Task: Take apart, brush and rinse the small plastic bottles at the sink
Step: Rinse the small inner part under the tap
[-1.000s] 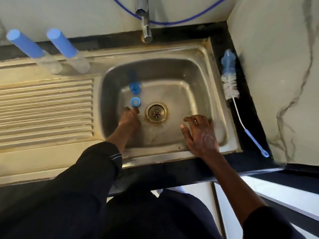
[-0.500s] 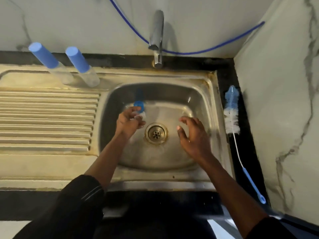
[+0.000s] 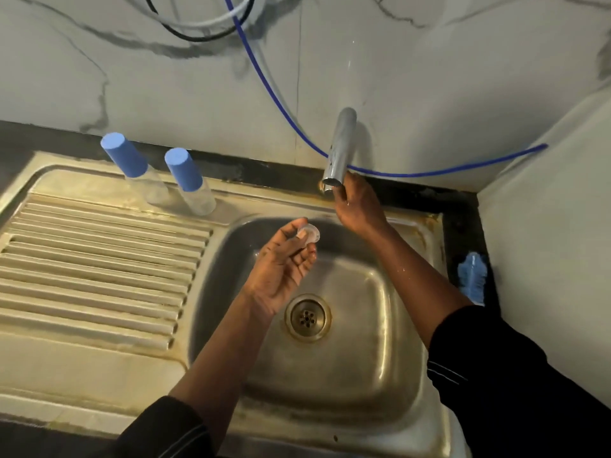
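My left hand point(image 3: 284, 262) is raised palm-up over the steel sink point(image 3: 363, 375) and pinches a small clear plastic bottle part point(image 3: 308, 234) at its fingertips. My right hand point(image 3: 355, 206) reaches to the back rim and its fingers wrap the base of the chrome tap point(image 3: 340, 150). No water is seen running. Two clear small bottles with blue caps point(image 3: 124, 155) point(image 3: 183, 168) stand on the drainboard's back edge, left of the basin. The blue and white bottle brush point(image 3: 472, 276) lies on the dark counter right of the sink, partly hidden by my right arm.
The ribbed drainboard point(image 3: 99, 269) fills the left side. The drain point(image 3: 308, 318) sits mid-basin. A blue hose point(image 3: 264, 84) and other cables hang on the marble wall behind the tap. A marble side wall point(image 3: 545, 242) closes in the right.
My left hand lifted out of the basin with the small clear part. My right hand rose from the basin to the tap base. The camera tilted up toward the wall.
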